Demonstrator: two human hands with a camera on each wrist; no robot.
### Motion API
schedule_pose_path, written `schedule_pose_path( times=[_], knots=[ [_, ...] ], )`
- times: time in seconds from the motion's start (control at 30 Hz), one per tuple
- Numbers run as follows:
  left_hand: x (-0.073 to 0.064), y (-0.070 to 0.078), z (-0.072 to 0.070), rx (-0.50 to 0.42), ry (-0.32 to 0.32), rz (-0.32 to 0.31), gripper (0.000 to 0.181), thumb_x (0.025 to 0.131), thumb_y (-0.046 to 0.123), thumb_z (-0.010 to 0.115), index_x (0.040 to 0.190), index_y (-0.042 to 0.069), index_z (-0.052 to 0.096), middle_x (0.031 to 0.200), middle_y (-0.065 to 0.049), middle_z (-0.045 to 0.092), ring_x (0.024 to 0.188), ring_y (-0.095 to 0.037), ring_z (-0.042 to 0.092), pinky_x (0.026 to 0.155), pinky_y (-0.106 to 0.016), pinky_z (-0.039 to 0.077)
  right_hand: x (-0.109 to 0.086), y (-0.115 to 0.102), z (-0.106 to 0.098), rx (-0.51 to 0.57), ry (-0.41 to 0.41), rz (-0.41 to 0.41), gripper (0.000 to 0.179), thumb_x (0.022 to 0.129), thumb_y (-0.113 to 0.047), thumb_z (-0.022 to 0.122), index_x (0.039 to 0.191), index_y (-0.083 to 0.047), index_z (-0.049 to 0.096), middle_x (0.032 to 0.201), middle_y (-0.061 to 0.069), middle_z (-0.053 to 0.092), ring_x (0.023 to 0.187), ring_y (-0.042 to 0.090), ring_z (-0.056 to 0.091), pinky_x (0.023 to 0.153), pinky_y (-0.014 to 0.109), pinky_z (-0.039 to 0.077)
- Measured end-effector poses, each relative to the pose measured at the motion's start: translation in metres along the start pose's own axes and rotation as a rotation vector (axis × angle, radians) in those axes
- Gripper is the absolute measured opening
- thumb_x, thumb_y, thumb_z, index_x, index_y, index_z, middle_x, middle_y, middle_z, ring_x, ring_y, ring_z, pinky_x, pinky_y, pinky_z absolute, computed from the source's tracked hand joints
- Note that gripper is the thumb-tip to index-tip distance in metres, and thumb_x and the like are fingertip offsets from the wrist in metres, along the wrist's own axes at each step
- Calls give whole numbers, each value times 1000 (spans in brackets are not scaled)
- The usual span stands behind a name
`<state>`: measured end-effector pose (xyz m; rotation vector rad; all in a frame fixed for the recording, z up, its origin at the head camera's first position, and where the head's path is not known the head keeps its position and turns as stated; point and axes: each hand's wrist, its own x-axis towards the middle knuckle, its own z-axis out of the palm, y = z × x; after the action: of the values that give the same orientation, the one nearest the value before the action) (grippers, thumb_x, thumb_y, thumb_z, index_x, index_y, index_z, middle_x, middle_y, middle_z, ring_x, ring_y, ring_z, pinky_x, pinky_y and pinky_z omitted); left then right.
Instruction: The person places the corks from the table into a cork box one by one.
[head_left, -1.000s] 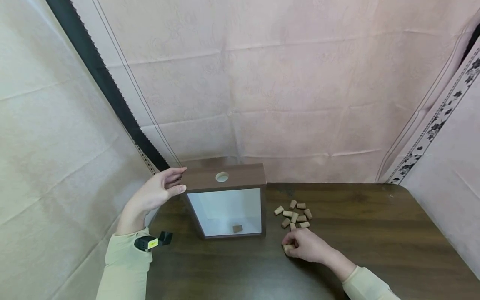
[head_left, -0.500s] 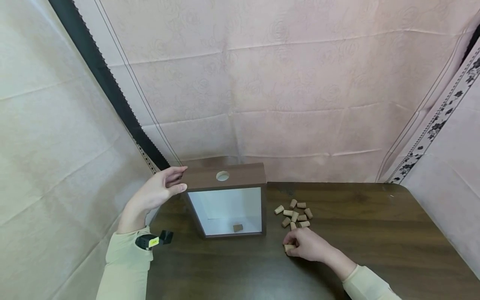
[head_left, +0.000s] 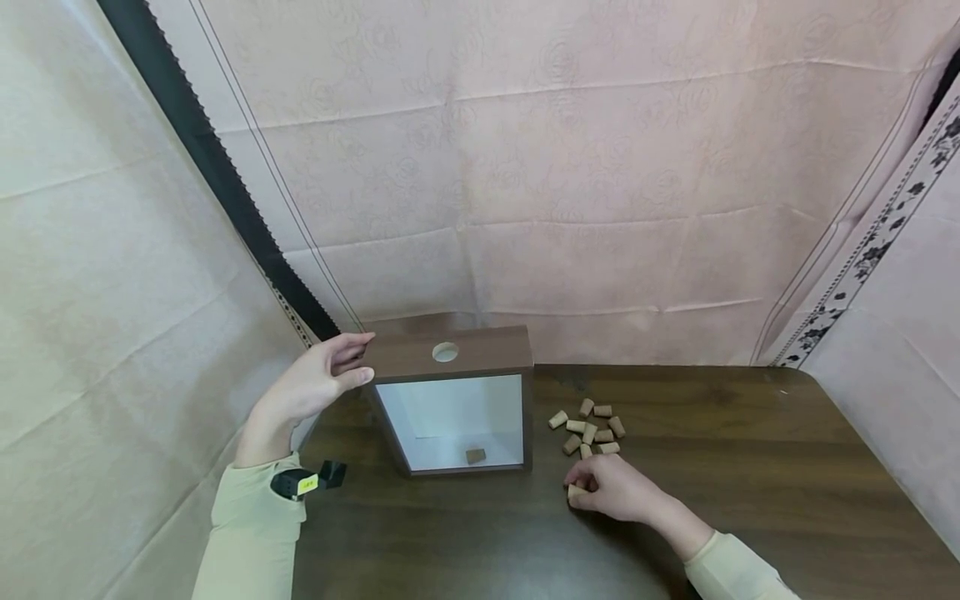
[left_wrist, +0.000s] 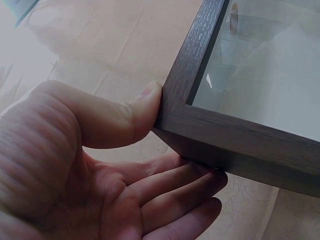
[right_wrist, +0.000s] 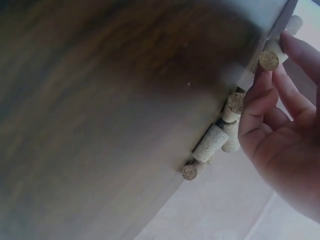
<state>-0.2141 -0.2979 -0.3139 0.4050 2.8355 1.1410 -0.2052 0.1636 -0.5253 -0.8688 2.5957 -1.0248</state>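
A brown-framed box (head_left: 491,348) with a clear front and a round hole in its top stands at the back of the table. One cork (head_left: 476,456) lies inside it. My left hand (head_left: 303,387) holds the box's upper left corner, thumb near the front edge and fingers farther back; the left wrist view shows the thumb (left_wrist: 145,107) against the frame. Low over the table, my right hand (head_left: 618,492) pinches a cork (right_wrist: 270,59) between thumb and fingers. Just beyond that hand lies a loose pile of several corks (head_left: 589,433), right of the box.
The dark wooden table (head_left: 735,450) extends to the right and toward me. A pale cloth (head_left: 585,192) hangs behind it, with more cloth on both sides. A black strap device (head_left: 307,482) sits on the left wrist.
Between my right fingers the cork has turned slightly, and less of it shows now. The left hand, the box and the pile stay in place.
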Motion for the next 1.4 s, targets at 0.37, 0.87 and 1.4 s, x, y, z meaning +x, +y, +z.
schedule_pose_path(
  times=[0.37, 0.87, 1.4],
  knots=[
    [0, 1, -1, -20, -4, -1, 66, 107, 21, 68, 163, 2, 39, 167, -25, 38, 153, -48, 36, 118, -69, 34, -1, 4, -4, 89, 52, 18, 17, 96, -18, 81, 112, -12, 77, 89, -10, 68, 80, 6, 63, 69, 28, 54],
    [1, -1, 0, -22, -2, 1, 67, 106, 21, 68, 163, 4, 39, 167, -25, 39, 153, -48, 37, 118, -68, 35, -12, 0, -15, 219, 216, 126, 33, 97, -28, 81, 123, -8, 75, 104, -5, 74, 94, 13, 70, 81, 30, 58],
    [1, 0, 1, -32, 3, -7, 67, 106, 20, 68, 163, 3, 39, 167, -26, 38, 153, -48, 37, 118, -67, 36, -16, -10, -26, 429, 376, 140, 34, 96, -17, 83, 125, -4, 72, 109, 6, 76, 99, 22, 72, 82, 28, 59]
  ],
)
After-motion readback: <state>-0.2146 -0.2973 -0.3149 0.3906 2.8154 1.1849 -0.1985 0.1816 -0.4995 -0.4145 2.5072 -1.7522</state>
